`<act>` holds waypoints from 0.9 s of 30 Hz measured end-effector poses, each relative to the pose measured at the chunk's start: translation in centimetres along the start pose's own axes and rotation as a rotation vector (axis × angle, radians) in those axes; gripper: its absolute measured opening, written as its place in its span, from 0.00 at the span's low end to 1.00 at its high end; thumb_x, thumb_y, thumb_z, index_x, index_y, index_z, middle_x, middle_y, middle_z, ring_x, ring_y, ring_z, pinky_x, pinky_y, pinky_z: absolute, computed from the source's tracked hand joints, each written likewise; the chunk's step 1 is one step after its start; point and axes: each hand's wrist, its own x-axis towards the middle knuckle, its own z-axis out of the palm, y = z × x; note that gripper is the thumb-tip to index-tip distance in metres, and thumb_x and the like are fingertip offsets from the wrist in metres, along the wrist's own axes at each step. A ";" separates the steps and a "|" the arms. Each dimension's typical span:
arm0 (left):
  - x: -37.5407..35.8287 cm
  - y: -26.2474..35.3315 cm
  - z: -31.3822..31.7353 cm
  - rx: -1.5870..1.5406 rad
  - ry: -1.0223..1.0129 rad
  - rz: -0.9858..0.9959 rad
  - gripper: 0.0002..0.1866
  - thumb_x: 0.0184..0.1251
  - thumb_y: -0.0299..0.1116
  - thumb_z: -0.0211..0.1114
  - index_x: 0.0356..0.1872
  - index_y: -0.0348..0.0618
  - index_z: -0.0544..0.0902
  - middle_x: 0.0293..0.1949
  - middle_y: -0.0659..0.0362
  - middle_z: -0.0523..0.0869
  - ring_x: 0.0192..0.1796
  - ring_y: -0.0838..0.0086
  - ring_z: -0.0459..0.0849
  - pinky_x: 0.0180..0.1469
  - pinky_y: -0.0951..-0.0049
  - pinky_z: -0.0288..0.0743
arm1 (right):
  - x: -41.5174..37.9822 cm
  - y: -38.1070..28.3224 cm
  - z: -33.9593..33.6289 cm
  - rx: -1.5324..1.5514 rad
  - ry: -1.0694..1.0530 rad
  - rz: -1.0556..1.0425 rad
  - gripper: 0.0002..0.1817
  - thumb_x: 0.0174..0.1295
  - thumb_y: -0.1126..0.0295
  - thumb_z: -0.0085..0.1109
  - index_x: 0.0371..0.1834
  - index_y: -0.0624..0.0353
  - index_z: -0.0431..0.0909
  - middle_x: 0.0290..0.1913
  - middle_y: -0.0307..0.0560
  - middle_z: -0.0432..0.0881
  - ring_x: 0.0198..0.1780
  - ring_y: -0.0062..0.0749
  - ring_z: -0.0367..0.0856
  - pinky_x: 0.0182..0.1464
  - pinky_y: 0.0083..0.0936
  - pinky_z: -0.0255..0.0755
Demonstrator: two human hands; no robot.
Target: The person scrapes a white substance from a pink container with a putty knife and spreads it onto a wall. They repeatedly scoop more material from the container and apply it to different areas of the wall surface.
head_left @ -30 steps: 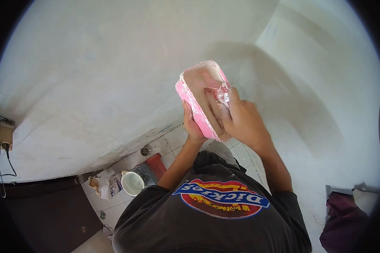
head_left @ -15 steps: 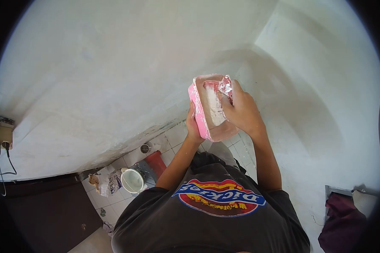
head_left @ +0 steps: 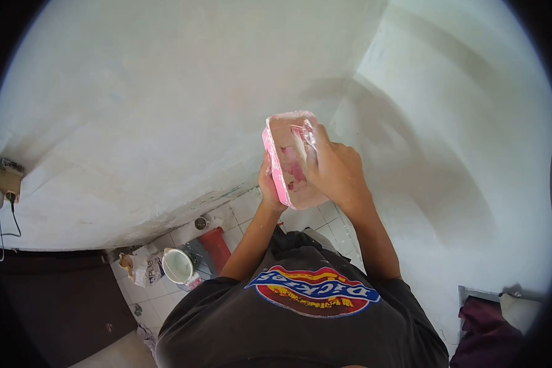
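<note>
In the head view, a pink plastic tub [head_left: 278, 176] is held up in front of my chest, tilted, its rim and inside smeared with whitish putty. My left hand [head_left: 269, 187] is wrapped round its left side, with the fingers mostly hidden behind it. My right hand [head_left: 340, 173] grips a putty-coated scraper [head_left: 301, 132] inside the tub. White paste clings to the scraper, and its handle is largely covered by my fingers. Bare pink patches show on the tub's bottom beside the scraper.
White walls [head_left: 165, 116] meet in a corner ahead. On the tiled floor are a white bucket [head_left: 178, 265], a red object [head_left: 215, 246], a cup [head_left: 200, 222] and a crumpled bag [head_left: 146, 270]. A socket with cables [head_left: 7, 181] and a dark panel [head_left: 49, 300] are at left, a maroon cloth [head_left: 489, 325] at right.
The scraper has moved within the tub, and pink patches now show where putty covered the bottom. Tub and both hands appear slightly further left in view.
</note>
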 end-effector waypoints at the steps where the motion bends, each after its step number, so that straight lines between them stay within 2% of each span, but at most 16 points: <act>1: 0.0 -0.2 0.0 -0.025 -0.014 -0.010 0.30 0.77 0.54 0.40 0.68 0.42 0.65 0.62 0.51 0.75 0.61 0.59 0.78 0.62 0.57 0.73 | -0.3 0.4 -0.1 0.002 -0.011 -0.003 0.20 0.61 0.68 0.50 0.56 0.64 0.68 0.25 0.61 0.81 0.28 0.58 0.82 0.33 0.51 0.74; 4: 0.4 -0.6 -0.3 -0.037 -0.020 -0.001 0.30 0.77 0.54 0.41 0.68 0.42 0.65 0.61 0.51 0.75 0.60 0.59 0.78 0.62 0.56 0.74 | 0.7 1.9 -0.5 -0.004 -0.019 -0.037 0.19 0.62 0.68 0.50 0.55 0.62 0.69 0.25 0.61 0.82 0.29 0.57 0.82 0.34 0.50 0.74; 7: -0.2 -1.3 -0.4 0.017 0.048 0.032 0.31 0.77 0.55 0.41 0.67 0.42 0.66 0.60 0.51 0.76 0.59 0.59 0.78 0.61 0.56 0.74 | 1.4 4.3 -1.0 0.010 -0.008 0.015 0.18 0.62 0.68 0.51 0.54 0.61 0.70 0.26 0.60 0.82 0.30 0.57 0.82 0.33 0.49 0.73; 10: -0.2 -1.5 1.1 0.063 0.112 0.065 0.31 0.76 0.56 0.43 0.67 0.42 0.66 0.59 0.51 0.76 0.58 0.60 0.79 0.60 0.57 0.75 | 0.8 6.7 -0.7 0.122 0.006 0.054 0.16 0.63 0.68 0.54 0.51 0.62 0.71 0.27 0.61 0.82 0.32 0.58 0.82 0.34 0.46 0.72; 12: -0.3 -1.4 1.4 0.066 0.128 0.068 0.31 0.76 0.57 0.43 0.66 0.42 0.66 0.59 0.51 0.77 0.57 0.61 0.79 0.59 0.58 0.76 | 0.6 7.9 -0.5 0.297 0.057 0.111 0.15 0.64 0.66 0.57 0.49 0.63 0.72 0.27 0.59 0.81 0.28 0.52 0.82 0.34 0.40 0.72; 14: -0.4 -1.6 1.4 0.193 0.151 0.063 0.31 0.76 0.56 0.45 0.66 0.41 0.66 0.58 0.52 0.77 0.57 0.62 0.80 0.57 0.59 0.78 | 0.3 9.4 -0.4 0.361 0.013 0.140 0.16 0.64 0.64 0.57 0.49 0.63 0.72 0.26 0.58 0.81 0.29 0.51 0.82 0.35 0.40 0.73; 16: -0.3 -1.8 1.8 0.168 0.194 0.072 0.31 0.75 0.56 0.45 0.66 0.41 0.67 0.58 0.52 0.77 0.56 0.63 0.81 0.56 0.60 0.78 | 0.2 10.9 -0.1 0.416 -0.028 0.174 0.17 0.65 0.62 0.57 0.49 0.63 0.72 0.26 0.58 0.82 0.29 0.51 0.83 0.36 0.40 0.73; 18: -0.2 -2.2 1.2 0.150 0.233 0.073 0.31 0.75 0.56 0.45 0.66 0.41 0.67 0.58 0.52 0.78 0.56 0.63 0.81 0.55 0.60 0.79 | 0.1 12.8 0.4 0.605 -0.075 0.170 0.17 0.67 0.62 0.57 0.50 0.65 0.72 0.32 0.50 0.83 0.32 0.35 0.82 0.39 0.32 0.73; 19: -0.2 -2.0 -0.5 0.137 0.229 0.049 0.31 0.75 0.56 0.46 0.66 0.41 0.67 0.58 0.51 0.78 0.56 0.63 0.81 0.56 0.60 0.79 | 0.3 13.2 0.8 0.602 -0.082 0.170 0.17 0.67 0.62 0.57 0.50 0.65 0.72 0.32 0.50 0.83 0.32 0.35 0.82 0.39 0.32 0.73; 21: -0.3 -2.2 -0.4 0.129 0.226 0.024 0.31 0.75 0.56 0.46 0.66 0.41 0.67 0.58 0.51 0.78 0.56 0.62 0.81 0.57 0.59 0.78 | 0.3 13.7 0.8 0.966 -0.074 0.162 0.17 0.68 0.65 0.57 0.52 0.66 0.72 0.40 0.43 0.81 0.38 0.21 0.77 0.42 0.24 0.73; 22: -0.3 -2.2 -0.3 0.120 0.240 0.019 0.31 0.75 0.56 0.47 0.66 0.41 0.68 0.57 0.51 0.78 0.56 0.62 0.81 0.56 0.59 0.79 | 0.5 13.8 0.6 0.964 -0.079 0.161 0.17 0.68 0.65 0.57 0.52 0.66 0.72 0.40 0.43 0.81 0.38 0.21 0.77 0.42 0.24 0.73; 24: -0.1 -2.2 0.9 0.104 0.263 0.015 0.31 0.75 0.57 0.47 0.65 0.41 0.68 0.57 0.51 0.78 0.57 0.62 0.81 0.56 0.58 0.79 | 1.1 12.8 -1.5 1.152 0.004 0.112 0.15 0.69 0.70 0.56 0.54 0.67 0.72 0.44 0.41 0.78 0.41 0.17 0.75 0.44 0.19 0.72; 25: -0.1 -2.0 1.0 0.075 0.269 -0.051 0.31 0.75 0.56 0.47 0.65 0.42 0.69 0.57 0.51 0.78 0.57 0.62 0.80 0.56 0.57 0.79 | 1.2 13.0 -2.2 1.087 0.015 0.043 0.13 0.71 0.70 0.54 0.53 0.66 0.72 0.41 0.36 0.80 0.41 0.13 0.76 0.45 0.16 0.72; 26: -0.2 -1.7 1.0 0.045 0.276 -0.116 0.30 0.75 0.56 0.47 0.64 0.42 0.69 0.57 0.51 0.78 0.57 0.61 0.80 0.56 0.56 0.79 | 1.1 12.6 -2.9 1.086 0.004 0.046 0.13 0.71 0.70 0.54 0.53 0.66 0.72 0.41 0.36 0.80 0.41 0.13 0.76 0.45 0.16 0.72; 27: -0.1 -1.6 1.0 0.040 0.285 -0.112 0.30 0.75 0.56 0.47 0.64 0.42 0.69 0.57 0.51 0.78 0.57 0.61 0.80 0.56 0.56 0.79 | 0.8 12.2 -3.7 0.919 0.018 -0.001 0.11 0.67 0.73 0.57 0.51 0.63 0.75 0.42 0.40 0.82 0.41 0.16 0.77 0.46 0.18 0.73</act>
